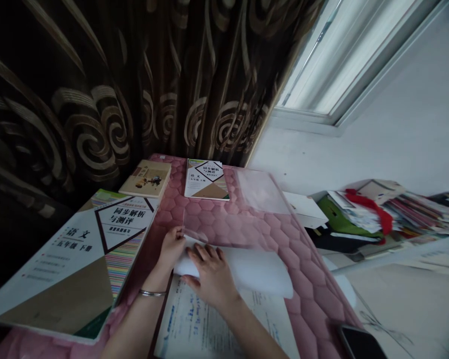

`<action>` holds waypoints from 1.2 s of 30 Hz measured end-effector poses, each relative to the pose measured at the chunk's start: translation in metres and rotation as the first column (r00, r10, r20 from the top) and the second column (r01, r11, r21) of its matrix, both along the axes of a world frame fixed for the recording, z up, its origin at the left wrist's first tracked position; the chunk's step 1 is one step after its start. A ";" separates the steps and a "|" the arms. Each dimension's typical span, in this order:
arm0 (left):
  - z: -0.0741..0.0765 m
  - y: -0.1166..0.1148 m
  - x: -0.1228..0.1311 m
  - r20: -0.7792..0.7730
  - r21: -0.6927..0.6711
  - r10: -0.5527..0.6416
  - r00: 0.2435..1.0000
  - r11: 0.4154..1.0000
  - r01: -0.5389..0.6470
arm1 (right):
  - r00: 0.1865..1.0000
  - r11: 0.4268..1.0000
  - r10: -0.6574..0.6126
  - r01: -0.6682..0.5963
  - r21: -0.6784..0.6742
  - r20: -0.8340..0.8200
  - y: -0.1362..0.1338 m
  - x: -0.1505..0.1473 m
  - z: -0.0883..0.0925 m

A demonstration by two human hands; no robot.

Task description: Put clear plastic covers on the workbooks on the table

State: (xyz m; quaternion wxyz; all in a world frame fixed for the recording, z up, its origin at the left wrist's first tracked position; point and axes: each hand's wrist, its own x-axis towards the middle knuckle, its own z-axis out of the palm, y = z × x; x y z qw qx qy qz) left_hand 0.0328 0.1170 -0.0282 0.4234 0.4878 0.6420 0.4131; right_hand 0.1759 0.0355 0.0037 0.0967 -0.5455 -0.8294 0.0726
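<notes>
Nearest: dark phone point(361, 343) at the lower right edge of the pink quilted table cover point(314, 294). Printed open workbook point(194, 326) lies under both forearms. Right hand point(210, 273) is flat, fingers spread, pressing down on a white sheet point(258, 273) and gripping nothing. Left hand point(171, 248) (bracelet on the wrist) pinches the near corner of a clear plastic sheet point(243, 214), which lifts off the cover just beyond the white sheet. Large textbook point(78, 259) to the left, tilted. Farther back: small tan book point(146, 178) beside a smaller textbook point(206, 178). Behind them, dark swirl-patterned curtain point(134, 80); window point(344, 55) upper right.
</notes>
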 end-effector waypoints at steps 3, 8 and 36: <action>0.002 -0.001 -0.001 0.006 -0.007 0.000 1.000 1.000 0.000 | 1.000 1.000 -0.004 0.004 0.008 -0.002 -0.001 -0.001 0.001; 0.007 -0.003 -0.001 0.002 -0.012 0.004 1.000 1.000 -0.004 | 1.000 1.000 -0.004 0.004 -0.001 -0.010 -0.002 -0.002 0.001; 0.005 -0.003 0.000 0.068 -0.021 -0.030 0.997 0.999 0.031 | 0.999 0.996 -0.040 0.041 -0.079 0.005 -0.012 0.004 0.013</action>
